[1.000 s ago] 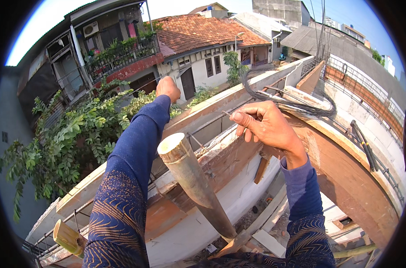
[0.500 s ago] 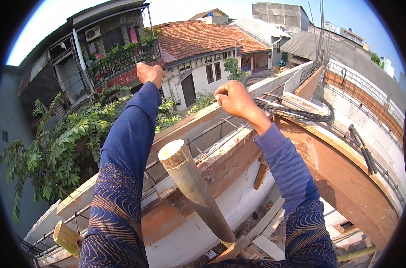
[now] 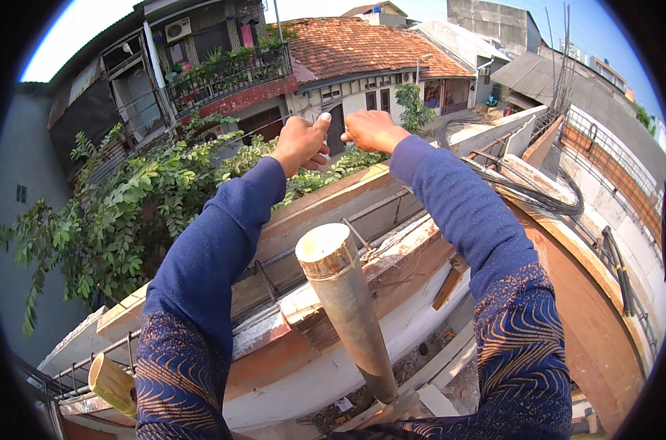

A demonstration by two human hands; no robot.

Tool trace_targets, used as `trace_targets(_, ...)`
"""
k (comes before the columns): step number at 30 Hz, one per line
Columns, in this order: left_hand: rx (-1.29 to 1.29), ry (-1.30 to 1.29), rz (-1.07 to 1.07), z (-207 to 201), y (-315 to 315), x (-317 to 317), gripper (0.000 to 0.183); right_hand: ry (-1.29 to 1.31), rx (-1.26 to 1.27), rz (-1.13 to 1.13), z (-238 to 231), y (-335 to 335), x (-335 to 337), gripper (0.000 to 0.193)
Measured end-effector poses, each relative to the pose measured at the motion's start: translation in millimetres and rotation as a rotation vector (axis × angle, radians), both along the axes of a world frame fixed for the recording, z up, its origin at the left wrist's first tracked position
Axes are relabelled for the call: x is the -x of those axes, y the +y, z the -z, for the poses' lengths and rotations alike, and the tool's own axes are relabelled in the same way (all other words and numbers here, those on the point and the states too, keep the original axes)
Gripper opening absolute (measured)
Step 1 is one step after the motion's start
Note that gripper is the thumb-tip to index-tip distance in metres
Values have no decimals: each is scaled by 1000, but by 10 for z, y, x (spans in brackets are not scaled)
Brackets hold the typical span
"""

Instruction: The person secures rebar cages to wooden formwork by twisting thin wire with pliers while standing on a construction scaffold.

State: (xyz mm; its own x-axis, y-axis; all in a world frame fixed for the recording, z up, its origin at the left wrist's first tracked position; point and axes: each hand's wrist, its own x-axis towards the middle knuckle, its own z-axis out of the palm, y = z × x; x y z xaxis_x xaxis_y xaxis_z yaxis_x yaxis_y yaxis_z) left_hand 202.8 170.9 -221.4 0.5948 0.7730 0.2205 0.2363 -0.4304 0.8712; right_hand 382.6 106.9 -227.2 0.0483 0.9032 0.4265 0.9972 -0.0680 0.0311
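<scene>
My left hand (image 3: 303, 144) is raised over the wall-top formwork, its fingers curled in and its thumb pressed against them. Just right of it, my right hand (image 3: 374, 132) is closed too, knuckles up, a small gap from the left. Whatever either hand pinches is too small or hidden to name. A thin dark line (image 3: 263, 128) runs leftward by my left hand; whether it is a held wire or background, I cannot tell. Below both hands stands a thick bamboo pole (image 3: 347, 315) with a pale cut top, beside long reinforcing bars (image 3: 377, 209) between the boards.
A coil of dark wire (image 3: 545, 196) lies on the formwork to the right, with long-handled cutters (image 3: 619, 271) farther along. Another cut bamboo end (image 3: 113, 385) juts up at lower left. Leafy branches (image 3: 127, 191) crowd the left side. Below the beam are loose planks (image 3: 450, 367) and rubble.
My hands have come close together: the left moved right and turned thumb up, the right swung in beside it. The whole view has shifted, so the pole appears farther right.
</scene>
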Motion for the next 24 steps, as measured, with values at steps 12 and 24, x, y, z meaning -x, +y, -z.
trace_targets(12, -360, 471, 555, 377, -235, 83, 56, -399, -207, -62, -263, 646, -101, 18)
trace_targets(24, -406, 426, 624, 425, -259, -32, 59, -604, -635, -80, -1239, 728, -592, 20)
